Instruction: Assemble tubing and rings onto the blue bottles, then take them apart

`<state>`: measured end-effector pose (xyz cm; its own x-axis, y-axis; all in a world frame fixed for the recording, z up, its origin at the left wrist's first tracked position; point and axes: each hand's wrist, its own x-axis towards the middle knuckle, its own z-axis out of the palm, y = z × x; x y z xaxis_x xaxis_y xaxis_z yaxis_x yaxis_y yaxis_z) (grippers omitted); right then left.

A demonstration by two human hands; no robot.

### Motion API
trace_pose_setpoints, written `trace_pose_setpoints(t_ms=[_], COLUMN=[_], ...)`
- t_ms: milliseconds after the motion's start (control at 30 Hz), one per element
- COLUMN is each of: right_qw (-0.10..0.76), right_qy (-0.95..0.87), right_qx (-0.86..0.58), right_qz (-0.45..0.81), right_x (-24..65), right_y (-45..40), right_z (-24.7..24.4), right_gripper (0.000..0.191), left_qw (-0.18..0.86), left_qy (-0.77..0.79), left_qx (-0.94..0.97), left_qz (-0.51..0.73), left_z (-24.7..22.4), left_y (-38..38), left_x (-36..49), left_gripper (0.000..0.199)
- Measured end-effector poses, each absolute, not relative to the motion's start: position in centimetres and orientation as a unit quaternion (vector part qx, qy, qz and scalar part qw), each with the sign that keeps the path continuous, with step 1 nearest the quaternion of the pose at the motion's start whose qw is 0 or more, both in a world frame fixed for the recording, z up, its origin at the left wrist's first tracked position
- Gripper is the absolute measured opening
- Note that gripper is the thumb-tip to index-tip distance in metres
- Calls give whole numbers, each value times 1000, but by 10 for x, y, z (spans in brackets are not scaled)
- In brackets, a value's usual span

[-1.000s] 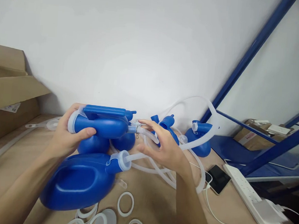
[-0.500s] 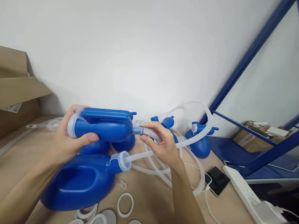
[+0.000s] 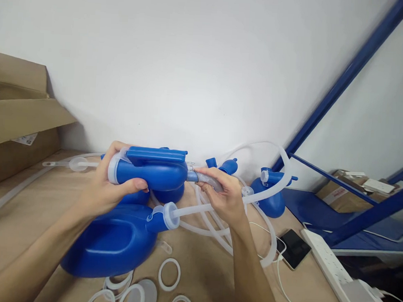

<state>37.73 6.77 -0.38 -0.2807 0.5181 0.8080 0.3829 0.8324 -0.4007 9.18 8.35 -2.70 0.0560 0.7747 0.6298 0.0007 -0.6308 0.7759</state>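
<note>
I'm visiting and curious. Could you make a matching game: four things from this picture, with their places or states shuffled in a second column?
Column one
1. Left hand
2. Right hand
3. Flat, round white plastic rings
4. Long white plastic power strip

Column two
A. Beside a flat, black-screened device
B. Grasping a flexible translucent tube
C. Scattered on the brown tabletop, bottom centre
D. Gripping a raised blue plastic container, pale-capped end

Pairs: 1-D, 2-B, 3-C, 4-A

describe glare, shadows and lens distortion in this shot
Head view: a pale sheen streaks the lower blue bottle; head view: the cardboard box throws a soft shadow on the wall; head view: the shelf frame slants steeply, perhaps from wide-angle distortion.
</note>
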Motion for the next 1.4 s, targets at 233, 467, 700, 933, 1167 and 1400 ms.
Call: trace_pose_setpoints(t_ms=[233, 467, 700, 933, 1167, 1400], right_qw=[517, 498, 448, 441, 429, 328], right_qy=[-790, -796, -834, -833, -832, -867], right_qx=[-326, -333, -315, -295, -324, -365], right_qz=[40, 85, 68, 155, 138, 84], right_x=[373, 371, 375, 381, 375, 367], right_y=[70, 70, 71, 71, 70, 65], right_z=[-5, -3, 1, 2, 2, -8], right_gripper=[23, 23, 28, 28, 38, 79], left_qw=[224, 158, 129, 92, -6, -180], left_qy=[297, 287, 269, 192, 221, 284], left_qx=[677, 709, 742, 778, 808, 835], left_qz=[635, 624, 601, 590, 546, 436], left_z=[-24, -16, -8, -5, 0, 21], left_y=[80, 81, 81, 81, 84, 54], left_x=[100, 93, 80, 84, 74, 23], left_gripper=[52, 54, 55, 59, 53, 48])
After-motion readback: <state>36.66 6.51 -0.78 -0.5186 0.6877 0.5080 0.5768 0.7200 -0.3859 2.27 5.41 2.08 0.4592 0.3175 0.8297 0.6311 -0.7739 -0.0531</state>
